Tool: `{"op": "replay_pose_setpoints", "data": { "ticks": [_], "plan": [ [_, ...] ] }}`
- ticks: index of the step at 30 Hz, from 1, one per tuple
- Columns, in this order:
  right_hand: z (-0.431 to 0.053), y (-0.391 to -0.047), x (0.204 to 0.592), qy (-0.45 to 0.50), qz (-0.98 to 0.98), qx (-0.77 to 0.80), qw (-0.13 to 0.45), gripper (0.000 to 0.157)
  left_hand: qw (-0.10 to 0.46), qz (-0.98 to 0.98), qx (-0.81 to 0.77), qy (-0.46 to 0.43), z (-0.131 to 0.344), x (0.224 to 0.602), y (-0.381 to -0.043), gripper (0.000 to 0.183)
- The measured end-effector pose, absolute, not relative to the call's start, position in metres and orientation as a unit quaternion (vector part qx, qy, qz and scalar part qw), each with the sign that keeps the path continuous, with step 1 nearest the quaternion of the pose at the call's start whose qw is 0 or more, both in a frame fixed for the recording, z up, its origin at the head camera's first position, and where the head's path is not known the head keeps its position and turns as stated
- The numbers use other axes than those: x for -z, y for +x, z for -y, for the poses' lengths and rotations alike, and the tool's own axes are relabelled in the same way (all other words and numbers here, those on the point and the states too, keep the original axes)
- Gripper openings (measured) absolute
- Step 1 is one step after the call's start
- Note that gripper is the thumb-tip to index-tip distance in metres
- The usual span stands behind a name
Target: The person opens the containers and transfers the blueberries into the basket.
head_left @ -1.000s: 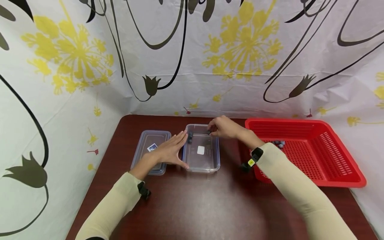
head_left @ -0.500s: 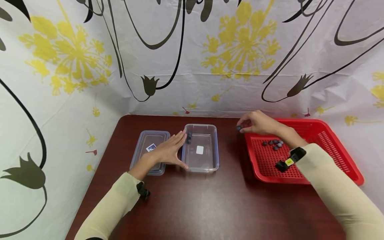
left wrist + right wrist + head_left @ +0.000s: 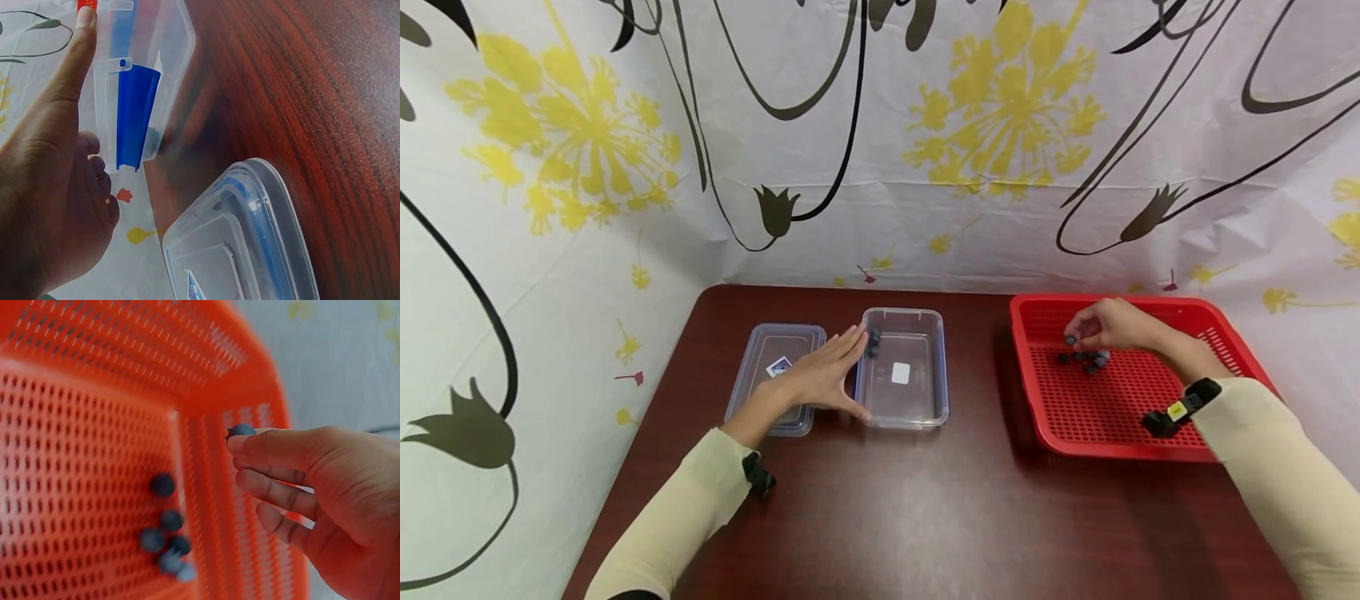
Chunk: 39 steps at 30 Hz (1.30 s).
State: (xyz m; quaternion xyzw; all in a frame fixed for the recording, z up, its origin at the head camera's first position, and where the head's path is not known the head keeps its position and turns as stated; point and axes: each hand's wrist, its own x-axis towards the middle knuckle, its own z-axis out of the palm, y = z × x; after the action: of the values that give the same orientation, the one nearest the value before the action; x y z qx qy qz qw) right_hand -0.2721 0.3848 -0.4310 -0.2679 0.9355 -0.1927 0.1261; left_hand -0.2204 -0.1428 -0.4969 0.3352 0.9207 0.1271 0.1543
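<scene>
My right hand (image 3: pixel 1116 325) pinches one blueberry (image 3: pixel 241 430) between thumb and fingertips, held over the red basket (image 3: pixel 1120 429). Several more blueberries (image 3: pixel 152 540) lie loose on the basket's slotted floor, below the hand. To the left, my left hand (image 3: pixel 820 377) is spread along the left side of a clear plastic box (image 3: pixel 917 408), thumb by the near corner and straight fingers at the far one. A small cluster of blueberries (image 3: pixel 873 340) sits in the box's far left part. A blue clip (image 3: pixel 134 115) hangs on that side in the left wrist view.
A clear lid (image 3: pixel 760 367) with a blue-and-white sticker lies on the dark brown table (image 3: pixel 880 508), left of the box and partly under my left hand. A patterned sheet (image 3: pixel 850 233) hangs behind the table.
My right hand has moved right, from inside the clear box to over the red basket, carrying a blueberry. My left hand stays at the box's side.
</scene>
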Motion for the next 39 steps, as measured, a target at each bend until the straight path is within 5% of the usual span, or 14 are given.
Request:
{"op": "replay_pose_setpoints", "data": {
  "ticks": [7,23,39],
  "plan": [
    [-0.406,-0.271,0.458,-0.227,-0.933,0.223,0.171,0.016,0.160,-0.920,-0.129,0.333,0.143,0.496,-0.220,0.143],
    [-0.412,-0.268,0.480,-0.227,-0.941,0.193,0.159,0.015,0.154,-0.922,-0.132,0.330,0.143,0.496,-0.220,0.143],
    [-0.365,-0.268,0.419,-0.317,-0.929,0.187,0.032,0.017,0.156,-0.922,-0.128,0.331,0.142,0.495,-0.220,0.144]
  ]
}}
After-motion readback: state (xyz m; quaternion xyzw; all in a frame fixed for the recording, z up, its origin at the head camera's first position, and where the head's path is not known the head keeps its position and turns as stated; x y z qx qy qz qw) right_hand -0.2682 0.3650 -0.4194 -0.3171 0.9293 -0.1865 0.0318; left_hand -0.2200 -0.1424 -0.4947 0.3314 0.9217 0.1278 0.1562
